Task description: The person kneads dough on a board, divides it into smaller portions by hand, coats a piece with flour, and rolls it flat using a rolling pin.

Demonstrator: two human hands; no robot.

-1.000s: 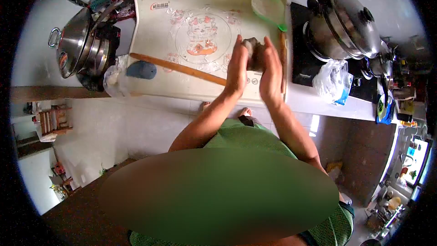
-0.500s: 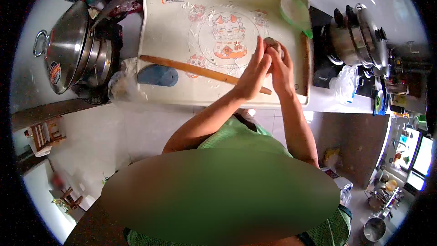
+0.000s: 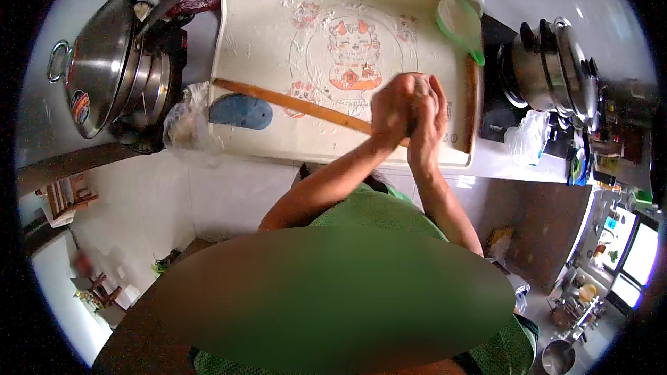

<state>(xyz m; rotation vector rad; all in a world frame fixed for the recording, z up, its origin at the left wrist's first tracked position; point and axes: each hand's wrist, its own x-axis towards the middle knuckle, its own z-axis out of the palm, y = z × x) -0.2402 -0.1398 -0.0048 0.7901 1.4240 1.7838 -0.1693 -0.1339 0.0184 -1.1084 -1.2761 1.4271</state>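
My left hand and my right hand are closed together above the right half of a pale silicone kneading mat. Their palms and curled fingers cover most of what lies between them, apparently a small lump of dough. Below them, a thin wooden rolling pin lies slantwise, its right end passing behind my left hand and wrist. Beside its left end rests a blue-grey dough scraper. White flour is scattered across the printed mat.
A green-rimmed sieve lies at the mat's back right corner. Steel pots stand left and right of the mat. A plastic bag touches the left edge; another white bag lies right.
My hands have moved slightly nearer my body. Their straight, pointed fingers have curled, and the pale lump glimpsed at my fingertips is now covered. The whole view has shifted a little.
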